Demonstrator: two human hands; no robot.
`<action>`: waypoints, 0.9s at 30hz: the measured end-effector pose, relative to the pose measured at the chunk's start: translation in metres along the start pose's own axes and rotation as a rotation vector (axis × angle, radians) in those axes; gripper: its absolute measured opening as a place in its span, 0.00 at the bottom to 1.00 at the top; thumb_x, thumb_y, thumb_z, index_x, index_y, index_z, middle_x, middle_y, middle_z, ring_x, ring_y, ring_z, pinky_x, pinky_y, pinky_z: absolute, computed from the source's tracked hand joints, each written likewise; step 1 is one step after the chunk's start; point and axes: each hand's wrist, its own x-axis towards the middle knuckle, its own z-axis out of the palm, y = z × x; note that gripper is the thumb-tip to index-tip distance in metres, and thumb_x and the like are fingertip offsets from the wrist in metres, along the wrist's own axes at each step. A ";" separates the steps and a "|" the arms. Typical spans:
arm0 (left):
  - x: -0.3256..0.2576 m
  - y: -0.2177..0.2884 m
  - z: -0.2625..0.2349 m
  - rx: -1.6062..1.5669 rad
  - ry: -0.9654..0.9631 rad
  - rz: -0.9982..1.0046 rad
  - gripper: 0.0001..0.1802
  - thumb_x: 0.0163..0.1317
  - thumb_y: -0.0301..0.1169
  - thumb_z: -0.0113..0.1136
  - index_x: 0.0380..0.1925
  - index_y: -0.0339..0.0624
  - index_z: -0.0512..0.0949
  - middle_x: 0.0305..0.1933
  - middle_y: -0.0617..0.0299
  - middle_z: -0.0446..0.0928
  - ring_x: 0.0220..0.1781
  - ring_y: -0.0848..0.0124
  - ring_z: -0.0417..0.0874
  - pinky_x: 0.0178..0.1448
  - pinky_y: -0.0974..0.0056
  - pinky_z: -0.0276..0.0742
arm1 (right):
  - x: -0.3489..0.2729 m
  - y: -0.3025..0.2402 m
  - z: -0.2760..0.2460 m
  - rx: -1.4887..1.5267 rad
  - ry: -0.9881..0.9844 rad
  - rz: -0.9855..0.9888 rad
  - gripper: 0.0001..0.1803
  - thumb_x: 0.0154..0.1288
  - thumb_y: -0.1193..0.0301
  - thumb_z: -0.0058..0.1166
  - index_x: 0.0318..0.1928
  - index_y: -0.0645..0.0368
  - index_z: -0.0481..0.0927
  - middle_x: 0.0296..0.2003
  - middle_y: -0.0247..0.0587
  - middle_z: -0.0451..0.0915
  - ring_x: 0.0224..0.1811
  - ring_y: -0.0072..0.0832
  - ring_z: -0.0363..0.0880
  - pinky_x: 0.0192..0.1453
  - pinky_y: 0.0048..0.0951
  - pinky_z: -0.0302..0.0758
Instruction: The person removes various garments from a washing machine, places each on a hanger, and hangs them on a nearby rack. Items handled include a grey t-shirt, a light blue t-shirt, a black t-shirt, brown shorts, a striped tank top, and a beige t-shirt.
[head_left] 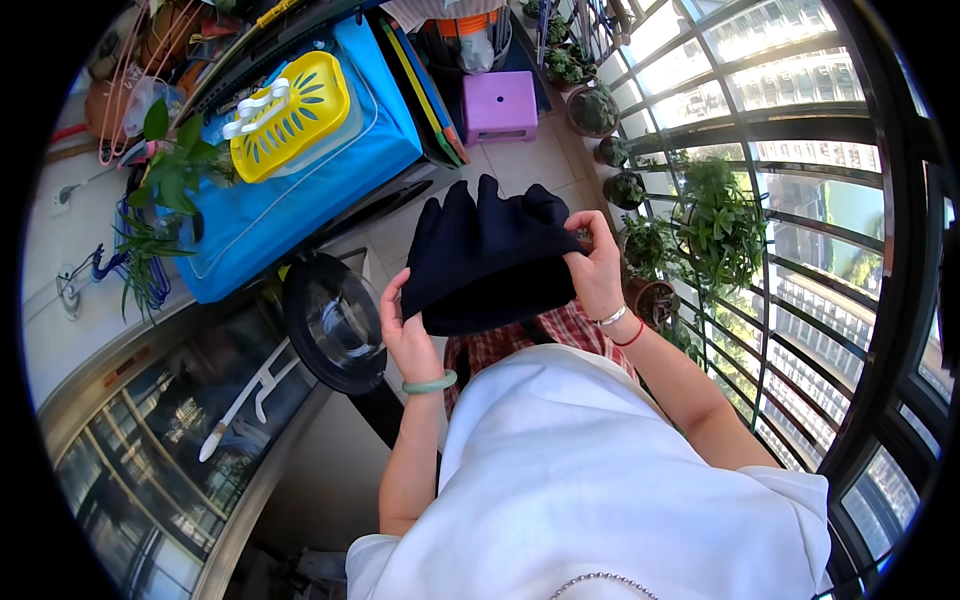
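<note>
A dark navy cloth garment point(490, 235) hangs in front of my body, stretched between my two hands, its wide opening facing me. My left hand point(408, 335) pinches the left edge of that opening, thumb and fingers closed on the fabric. At the right edge, my right hand point(598, 272) grips the rim in the same way. The upper part of the cloth falls into several folds, so the kind of garment cannot be told. Left of my left hand is a round, glass-centred machine door point(335, 322), swung open.
A blue-covered machine top point(300, 215) at the left carries a yellow slotted basket point(292, 115). A purple stool point(500, 105) stands ahead on the tiles. Potted plants point(715, 225) line the barred window at the right. A white hanger-like piece point(250, 395) lies lower left.
</note>
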 end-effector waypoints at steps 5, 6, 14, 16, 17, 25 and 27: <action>0.003 0.014 -0.006 0.250 -0.069 0.205 0.25 0.60 0.11 0.42 0.56 0.36 0.74 0.54 0.58 0.77 0.56 0.71 0.77 0.64 0.68 0.70 | 0.002 -0.005 0.004 0.077 0.006 -0.055 0.16 0.54 0.89 0.50 0.42 0.60 0.69 0.36 0.32 0.73 0.35 0.15 0.73 0.39 0.18 0.69; 0.004 0.016 -0.012 0.261 -0.082 0.214 0.25 0.60 0.10 0.43 0.56 0.36 0.74 0.54 0.58 0.77 0.56 0.71 0.77 0.64 0.68 0.70 | -0.001 -0.008 0.006 0.083 0.000 -0.050 0.16 0.54 0.89 0.50 0.42 0.60 0.69 0.36 0.32 0.73 0.35 0.15 0.73 0.38 0.18 0.69; -0.022 0.024 -0.054 0.445 -0.100 0.238 0.23 0.59 0.10 0.44 0.51 0.35 0.78 0.52 0.60 0.79 0.55 0.72 0.78 0.64 0.69 0.69 | -0.041 -0.007 0.020 0.141 -0.004 -0.081 0.16 0.56 0.90 0.46 0.43 0.60 0.69 0.36 0.29 0.73 0.37 0.14 0.72 0.40 0.15 0.67; -0.028 0.021 -0.064 0.454 -0.114 0.227 0.23 0.59 0.11 0.44 0.51 0.35 0.79 0.52 0.60 0.79 0.56 0.73 0.77 0.64 0.69 0.68 | -0.052 -0.004 0.025 0.144 0.002 -0.098 0.17 0.54 0.90 0.46 0.43 0.61 0.69 0.37 0.29 0.72 0.37 0.15 0.72 0.41 0.15 0.67; -0.029 0.019 -0.070 0.454 -0.121 0.226 0.23 0.59 0.11 0.44 0.51 0.35 0.79 0.52 0.60 0.79 0.56 0.73 0.77 0.65 0.69 0.68 | -0.057 -0.003 0.026 0.144 0.007 -0.106 0.18 0.53 0.90 0.46 0.43 0.61 0.69 0.37 0.30 0.72 0.37 0.15 0.72 0.41 0.16 0.67; -0.021 0.031 -0.094 0.476 -0.123 0.155 0.26 0.51 0.10 0.46 0.49 0.39 0.80 0.43 0.61 0.79 0.46 0.70 0.80 0.54 0.70 0.73 | -0.057 -0.015 0.016 -0.040 -0.188 -0.011 0.20 0.46 0.88 0.48 0.43 0.63 0.72 0.41 0.34 0.74 0.45 0.22 0.74 0.49 0.19 0.71; -0.027 0.049 -0.092 0.784 -0.185 0.279 0.25 0.50 0.11 0.48 0.47 0.43 0.81 0.41 0.60 0.77 0.45 0.65 0.79 0.52 0.66 0.74 | -0.060 -0.036 0.015 0.103 -0.222 0.000 0.20 0.47 0.89 0.45 0.43 0.63 0.72 0.44 0.37 0.75 0.52 0.24 0.74 0.57 0.23 0.71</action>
